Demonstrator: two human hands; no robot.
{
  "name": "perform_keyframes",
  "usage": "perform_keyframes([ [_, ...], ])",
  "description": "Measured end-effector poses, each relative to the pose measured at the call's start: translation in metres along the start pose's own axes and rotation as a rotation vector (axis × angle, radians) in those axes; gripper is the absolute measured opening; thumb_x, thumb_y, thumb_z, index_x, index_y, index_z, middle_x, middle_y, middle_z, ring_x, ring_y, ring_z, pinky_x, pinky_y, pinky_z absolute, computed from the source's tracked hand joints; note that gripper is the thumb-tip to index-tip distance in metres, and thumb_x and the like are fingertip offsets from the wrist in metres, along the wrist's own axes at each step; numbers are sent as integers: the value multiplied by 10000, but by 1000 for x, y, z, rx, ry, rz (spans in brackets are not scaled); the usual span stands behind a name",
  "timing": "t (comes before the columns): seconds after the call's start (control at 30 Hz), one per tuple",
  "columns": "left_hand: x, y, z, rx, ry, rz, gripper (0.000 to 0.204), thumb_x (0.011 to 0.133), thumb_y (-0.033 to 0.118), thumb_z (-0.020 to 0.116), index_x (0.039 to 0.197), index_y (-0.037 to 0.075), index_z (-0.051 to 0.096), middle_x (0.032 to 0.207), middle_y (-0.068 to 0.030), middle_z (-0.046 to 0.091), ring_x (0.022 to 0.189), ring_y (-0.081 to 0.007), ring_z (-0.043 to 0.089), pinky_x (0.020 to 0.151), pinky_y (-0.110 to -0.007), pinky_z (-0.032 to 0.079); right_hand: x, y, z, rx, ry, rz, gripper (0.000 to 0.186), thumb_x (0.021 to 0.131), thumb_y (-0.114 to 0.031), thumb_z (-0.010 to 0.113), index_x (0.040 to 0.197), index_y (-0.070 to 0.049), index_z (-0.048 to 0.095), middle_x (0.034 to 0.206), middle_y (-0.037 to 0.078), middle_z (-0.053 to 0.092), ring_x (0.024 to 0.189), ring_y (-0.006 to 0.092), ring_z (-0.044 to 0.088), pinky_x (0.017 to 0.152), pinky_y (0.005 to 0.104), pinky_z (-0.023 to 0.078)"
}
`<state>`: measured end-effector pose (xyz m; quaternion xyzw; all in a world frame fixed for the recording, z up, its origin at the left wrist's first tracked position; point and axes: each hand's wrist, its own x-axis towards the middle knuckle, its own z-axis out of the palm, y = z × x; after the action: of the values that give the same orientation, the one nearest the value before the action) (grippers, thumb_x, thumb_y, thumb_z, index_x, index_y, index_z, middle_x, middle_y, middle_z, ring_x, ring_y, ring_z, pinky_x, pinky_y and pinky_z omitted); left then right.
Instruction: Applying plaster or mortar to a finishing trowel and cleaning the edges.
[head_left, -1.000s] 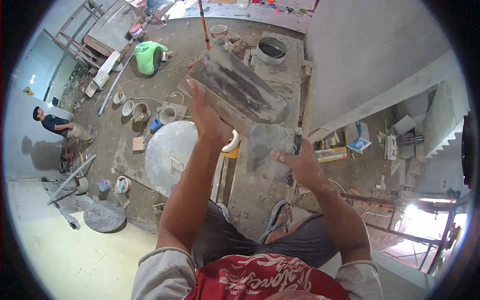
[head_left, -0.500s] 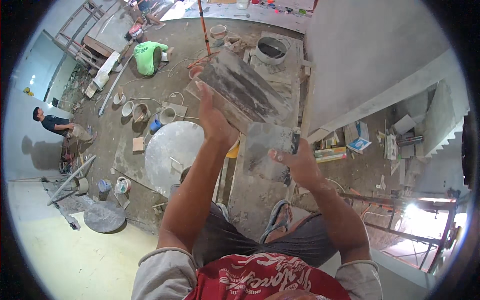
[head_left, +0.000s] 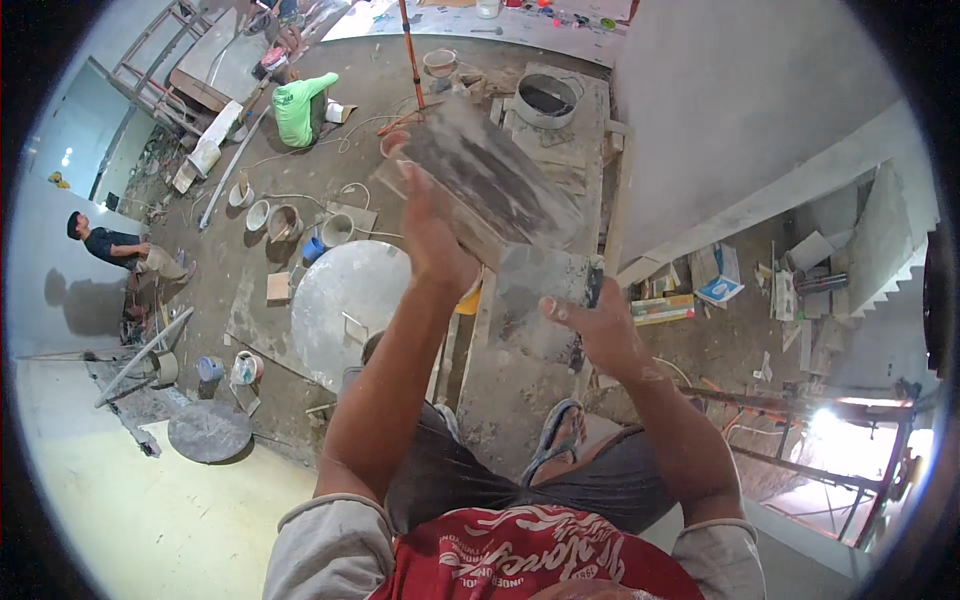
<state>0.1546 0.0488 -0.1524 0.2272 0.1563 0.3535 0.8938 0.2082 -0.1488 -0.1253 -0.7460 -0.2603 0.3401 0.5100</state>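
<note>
The left hand [head_left: 437,245] grips a board [head_left: 490,175] by its side, likely for balance, while the right hand [head_left: 606,338] grips a scraper [head_left: 535,275], thumb [head_left: 556,312] on top

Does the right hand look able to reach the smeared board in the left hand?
Probably yes: the right hand holds a wide blade close to the smeared board, with nothing visible between them.

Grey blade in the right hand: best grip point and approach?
Likely the dark strip along the right edge of the grey blade, approached from the right, thumb over the face. It is broad and flat, and its upper left corner sits close to the board in the left hand, leaving the right edge freer. The right hand holds it that way.
</note>
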Motion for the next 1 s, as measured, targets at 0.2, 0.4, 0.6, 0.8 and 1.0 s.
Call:
perform_keyframes([
  [0.2, -3, 1, 0, -79, -68, -134, 587, 1017, 535, 380, 1384, 81, 447, 1305, -109, 563, 1202, -286, 553, 1043, -457, 427, 1, 0, -3, 12, -31, -115, 359, 851, -242, 728, 1069, 34, 656, 963, 118, 699, 862, 195, 633, 815, 368, 494],
  [0.4, -2, -19, -12, 150, 82, -156, 587, 1000, 554, 415, 1326, 70, 483, 1250, -107, 581, 1159, -278, 576, 1011, -453, 454, 5, 3, -1, 77, -32, -10, 417, 828, -266, 765, 1086, 32, 630, 961, 92, 673, 895, 166, 619, 828, 330, 488],
  [0.6, -3, -4, -1, -50, -129, -199, 573, 980, 554, 484, 1297, 77, 515, 1199, -80, 597, 1114, -235, 590, 967, -425, 480, 8, 13, -6, 22, -43, -12, 434, 834, -287, 746, 1101, 35, 632, 991, 132, 683, 913, 226, 636, 840, 371, 486],
  [0.8, -4, -20, -6, 173, -86, -227, 601, 990, 539, 470, 1338, 48, 473, 1212, -84, 591, 1124, -234, 587, 980, -423, 474, 11, 18, -7, -125, -5, -70, 472, 839, -338, 731, 1108, 37, 630, 986, 198, 686, 945, 320, 657, 859, 428, 485],
  [1.0, 9, 21, -4, 217, -49, -53, 606, 974, 516, 515, 1360, 52, 458, 1257, -146, 582, 1158, -315, 574, 1006, -482, 451, 6, 16, -25, -368, 17, -15, 478, 849, -365, 717, 1110, 25, 627, 962, 168, 690, 920, 317, 654, 844, 434, 487],
])
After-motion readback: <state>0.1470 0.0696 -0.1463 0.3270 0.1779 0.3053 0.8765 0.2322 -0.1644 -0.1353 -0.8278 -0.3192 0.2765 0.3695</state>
